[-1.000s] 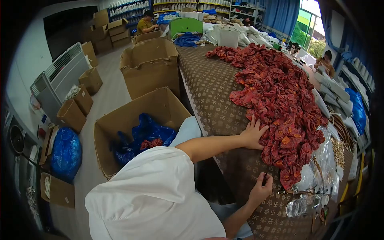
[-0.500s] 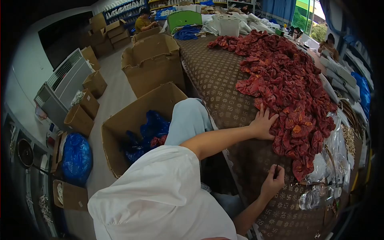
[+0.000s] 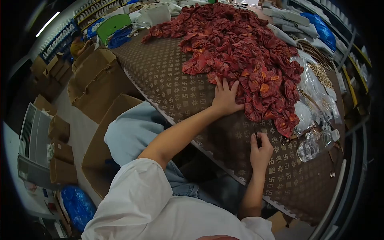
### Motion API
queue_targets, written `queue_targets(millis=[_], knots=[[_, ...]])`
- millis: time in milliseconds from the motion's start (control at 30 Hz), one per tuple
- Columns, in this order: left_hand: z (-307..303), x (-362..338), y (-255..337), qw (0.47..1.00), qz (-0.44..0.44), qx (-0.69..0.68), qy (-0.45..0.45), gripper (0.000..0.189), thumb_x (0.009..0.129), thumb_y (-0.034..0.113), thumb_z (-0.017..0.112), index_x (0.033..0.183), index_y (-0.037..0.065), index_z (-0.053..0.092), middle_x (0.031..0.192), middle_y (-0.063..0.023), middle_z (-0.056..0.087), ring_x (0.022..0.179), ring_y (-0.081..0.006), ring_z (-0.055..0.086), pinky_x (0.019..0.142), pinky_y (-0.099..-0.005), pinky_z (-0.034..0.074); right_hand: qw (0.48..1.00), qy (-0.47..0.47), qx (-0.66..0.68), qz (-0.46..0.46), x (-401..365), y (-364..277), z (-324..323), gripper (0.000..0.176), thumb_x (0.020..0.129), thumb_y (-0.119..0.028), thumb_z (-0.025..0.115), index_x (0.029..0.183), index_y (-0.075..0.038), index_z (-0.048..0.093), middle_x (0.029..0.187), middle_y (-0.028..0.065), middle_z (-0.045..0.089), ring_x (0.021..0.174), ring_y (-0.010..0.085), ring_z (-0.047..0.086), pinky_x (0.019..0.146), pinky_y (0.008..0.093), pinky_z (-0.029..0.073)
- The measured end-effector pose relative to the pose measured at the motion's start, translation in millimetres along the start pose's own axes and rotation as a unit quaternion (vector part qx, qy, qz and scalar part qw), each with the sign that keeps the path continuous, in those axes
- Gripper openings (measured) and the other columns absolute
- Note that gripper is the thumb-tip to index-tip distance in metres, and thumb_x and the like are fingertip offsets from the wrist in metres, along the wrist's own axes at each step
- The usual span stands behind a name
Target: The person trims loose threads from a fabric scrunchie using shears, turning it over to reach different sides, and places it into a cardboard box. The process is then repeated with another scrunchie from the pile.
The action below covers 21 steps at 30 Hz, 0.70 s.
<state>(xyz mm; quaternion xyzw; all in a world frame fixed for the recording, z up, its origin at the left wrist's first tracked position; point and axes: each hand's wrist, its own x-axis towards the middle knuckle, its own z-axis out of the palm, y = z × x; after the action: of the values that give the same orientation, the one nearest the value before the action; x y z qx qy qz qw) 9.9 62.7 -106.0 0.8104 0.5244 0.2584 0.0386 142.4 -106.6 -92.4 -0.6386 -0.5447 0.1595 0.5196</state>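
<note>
Two pts. noted: L hand [image 3: 227, 99] is spread wide, gripping nothing, touching near edge of red crumpled pcs. [image 3: 240, 52], which we find heaped on brown patterned cloth [image 3: 150, 76]; R hand [image 3: 262, 151] is curled, thumb nr. forefinger, we can't tell if it holds anything. Clear bottle [image 3: 314, 148] lies nearby.

The wearer's clothing, as seen by the head camera. White top [image 3: 192, 218], at 6 o'clock: plain, matte cloth with soft creases. Left sleeve [image 3: 136, 192], at 7 o'clock: short, full and puffed, gathered into folds, ending near the elbow. Right sleeve [image 3: 256, 228], at 5 o'clock: white likewise, though cropped by the frame, so its cut is uncertain. Trousers [image 3: 136, 124], at 9 o'clock: pale blue, denim-like, loose at the knee. Left hand [image 3: 226, 100], at 2 o'clock, and right hand [image 3: 262, 150], at 4 o'clock: bare.
</note>
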Motion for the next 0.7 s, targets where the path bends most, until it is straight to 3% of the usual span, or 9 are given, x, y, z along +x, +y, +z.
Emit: queue_targets(millis=[167, 233, 267, 333, 700], knots=[[-3.7, -0.3, 1.8, 1.000, -0.010, -0.005, 0.000, 0.091, 0.059, 0.051, 0.064, 0.130, 0.010, 0.025, 0.128, -0.0338, 0.018, 0.119, -0.0560, 0.003, 0.095, -0.0581, 0.019, 1.000, -0.002, -0.019, -0.017, -0.3, 3.6, 3.1, 0.014, 0.077, -0.010, 0.059, 0.082, 0.003, 0.055, 0.069, 0.0143, 0.055, 0.061, 0.0246, 0.053, 0.058, 0.0301, 0.041], [-5.2, -1.1, 2.6, 1.000, -0.009, -0.008, -0.007, 0.091, 0.058, 0.049, 0.065, 0.130, 0.010, 0.026, 0.129, -0.0330, 0.018, 0.120, -0.0550, 0.002, 0.095, -0.0579, 0.019, 1.000, 0.005, -0.024, -0.016, -1.7, 5.0, 4.3, 0.017, 0.081, -0.012, 0.056, 0.082, 0.004, 0.052, 0.065, 0.0077, 0.052, 0.060, 0.0103, 0.046, 0.055, 0.0246, 0.038], [-6.1, -0.4, 2.8, 1.000, -0.008, -0.005, -0.002, 0.091, 0.058, 0.049, 0.065, 0.130, 0.010, 0.026, 0.129, -0.0330, 0.018, 0.120, -0.0550, 0.002, 0.095, -0.0579, 0.019, 1.000, 0.007, -0.021, -0.020, -1.4, 6.1, 5.6, 0.017, 0.081, -0.012, 0.056, 0.082, 0.004, 0.052, 0.065, 0.0077, 0.052, 0.060, 0.0103, 0.046, 0.055, 0.0246, 0.038], [-6.2, -2.1, 2.7, 1.000, -0.008, -0.018, -0.002, 0.091, 0.058, 0.048, 0.066, 0.130, 0.010, 0.026, 0.129, -0.0328, 0.018, 0.121, -0.0544, 0.001, 0.096, -0.0579, 0.019, 0.999, 0.024, -0.029, -0.003, -1.9, 8.5, 7.5, 0.015, 0.077, -0.010, 0.059, 0.082, 0.003, 0.054, 0.071, 0.0148, 0.056, 0.062, 0.0244, 0.053, 0.058, 0.0306, 0.041], [-4.8, -2.7, 2.8, 1.000, -0.008, -0.014, -0.003, 0.090, 0.058, 0.049, 0.066, 0.130, 0.011, 0.025, 0.129, -0.0328, 0.017, 0.120, -0.0552, 0.001, 0.095, -0.0584, 0.020, 1.000, 0.003, -0.015, 0.027, -1.1, 4.2, 4.1, 0.015, 0.078, -0.012, 0.059, 0.082, 0.002, 0.054, 0.069, 0.0142, 0.055, 0.060, 0.0241, 0.052, 0.057, 0.0304, 0.041]])
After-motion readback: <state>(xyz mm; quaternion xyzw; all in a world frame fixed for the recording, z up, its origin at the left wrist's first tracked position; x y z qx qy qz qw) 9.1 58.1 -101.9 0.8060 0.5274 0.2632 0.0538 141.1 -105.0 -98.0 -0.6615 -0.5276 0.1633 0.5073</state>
